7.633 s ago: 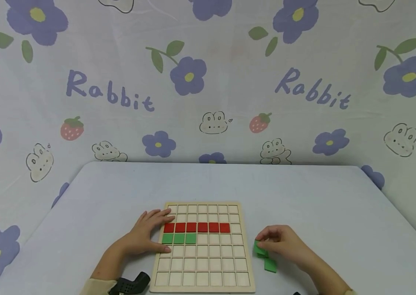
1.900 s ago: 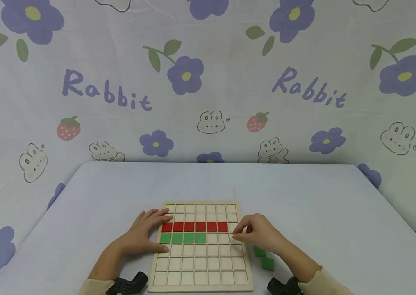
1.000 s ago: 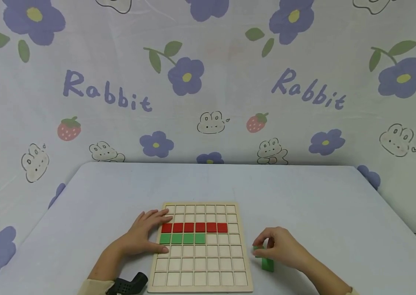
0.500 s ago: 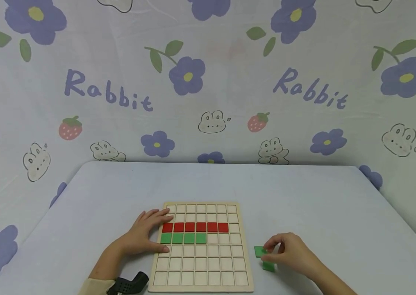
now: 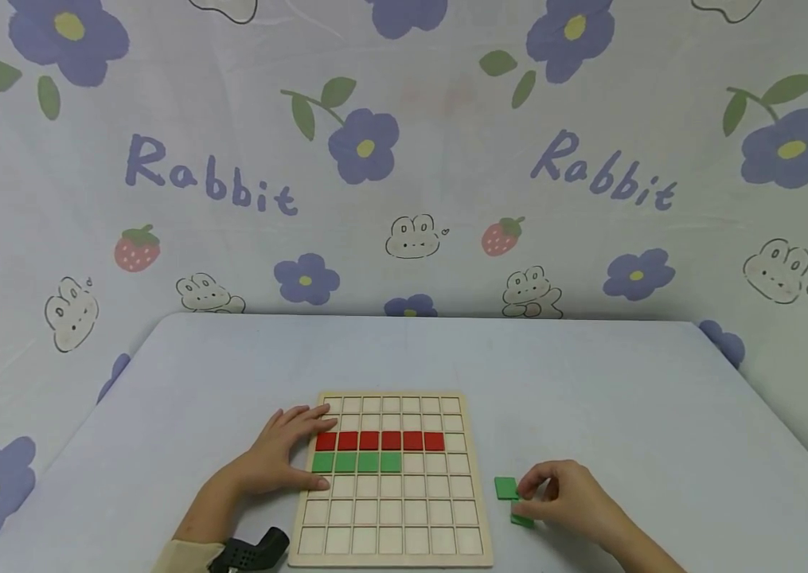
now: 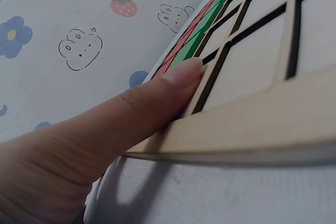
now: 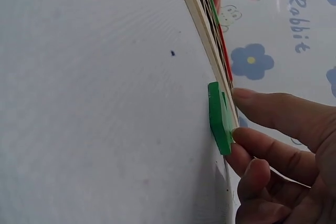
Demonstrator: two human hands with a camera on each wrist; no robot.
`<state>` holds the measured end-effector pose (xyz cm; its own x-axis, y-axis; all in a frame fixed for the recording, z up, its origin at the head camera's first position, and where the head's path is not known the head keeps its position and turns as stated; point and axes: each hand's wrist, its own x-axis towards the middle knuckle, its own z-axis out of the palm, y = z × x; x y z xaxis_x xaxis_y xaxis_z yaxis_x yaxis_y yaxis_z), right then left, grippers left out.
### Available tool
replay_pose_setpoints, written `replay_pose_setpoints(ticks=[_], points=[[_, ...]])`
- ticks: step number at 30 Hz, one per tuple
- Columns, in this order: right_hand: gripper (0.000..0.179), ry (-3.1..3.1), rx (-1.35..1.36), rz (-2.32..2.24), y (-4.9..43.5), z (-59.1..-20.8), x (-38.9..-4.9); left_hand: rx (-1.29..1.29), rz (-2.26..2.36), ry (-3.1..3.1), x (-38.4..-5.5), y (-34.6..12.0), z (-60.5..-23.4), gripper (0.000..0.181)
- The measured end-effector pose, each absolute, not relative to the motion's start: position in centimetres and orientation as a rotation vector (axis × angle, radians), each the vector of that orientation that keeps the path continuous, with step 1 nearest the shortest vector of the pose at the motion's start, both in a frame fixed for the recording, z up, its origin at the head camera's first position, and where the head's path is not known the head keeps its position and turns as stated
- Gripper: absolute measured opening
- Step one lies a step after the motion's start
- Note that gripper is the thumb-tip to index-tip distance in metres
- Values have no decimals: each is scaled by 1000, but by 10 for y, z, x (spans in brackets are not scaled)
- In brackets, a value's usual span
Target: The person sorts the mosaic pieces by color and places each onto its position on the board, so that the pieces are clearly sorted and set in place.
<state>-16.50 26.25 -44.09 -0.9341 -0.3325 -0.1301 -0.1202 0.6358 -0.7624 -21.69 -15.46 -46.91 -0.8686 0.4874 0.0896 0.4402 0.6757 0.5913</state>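
My left hand (image 5: pixel 275 458) rests on the left edge of a wooden grid board (image 5: pixel 378 559), fingers and thumb stretched onto it. The left wrist view shows that thumb (image 6: pixel 184 74) lying along the board's rim. Six red tiles (image 5: pixel 391 441) fill part of one row, with several green tiles (image 5: pixel 368 462) in the row below. My right hand (image 5: pixel 568 497) bends over a loose green tile (image 5: pixel 522 522) right of the board, thumb and forefinger apart at its edge; whether they pinch it I cannot tell. Another green tile (image 5: pixel 506 488) lies just beyond, left of the fingertips.
The white table (image 5: pixel 590 382) reaches back to a printed cloth (image 5: pixel 446 159) with flowers and rabbits. A black device (image 5: pixel 253 549) sits at my left wrist, beside the board's near left corner.
A fourth green tile has joined the green row since the oldest frame. My right hand has gone from the board back to the loose tiles, then slightly toward me onto the nearer one.
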Motion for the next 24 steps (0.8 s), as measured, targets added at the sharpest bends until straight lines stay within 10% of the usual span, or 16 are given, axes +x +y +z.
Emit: replay_pose_setpoints(ticks=[24], points=[[28,2656,-406,-1170,264,-445,-158,781,963,2799,-217,-155,-470,85]])
